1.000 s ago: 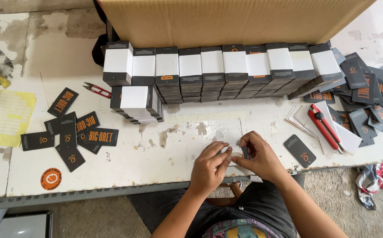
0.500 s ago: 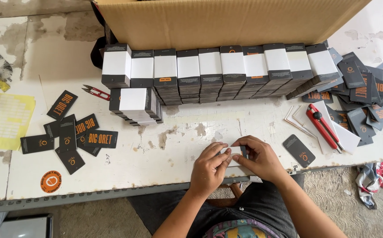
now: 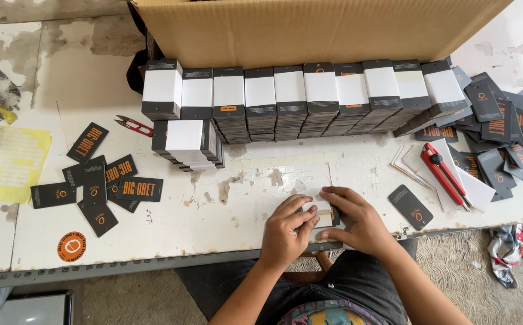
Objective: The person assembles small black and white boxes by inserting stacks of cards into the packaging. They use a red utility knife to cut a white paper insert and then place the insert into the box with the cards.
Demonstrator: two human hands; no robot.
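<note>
Since the earlier frames both hands have been drawn closer together over a small banded stack of dark tags (image 3: 323, 213), which is kept near the front edge of the table (image 3: 171, 232), a little right of its middle. That stack is pressed down by the left hand (image 3: 288, 232), whose fingers are curled over its left end, and it is pinched from the right by the right hand (image 3: 358, 219), whose fingers are closed on the white band. Along the back edge a cardboard box (image 3: 321, 27) is seen, and a long row of banded tag stacks (image 3: 297, 96) is set against it. One more wrapped stack (image 3: 186, 141) is placed just in front of the row's left end. Loose dark tags (image 3: 102, 183) are scattered toward the left edge, red snips (image 3: 134, 125) behind them. A red utility knife (image 3: 445, 174) is laid on white paper strips toward the right edge, a single dark tag (image 3: 412, 206) beside it
</note>
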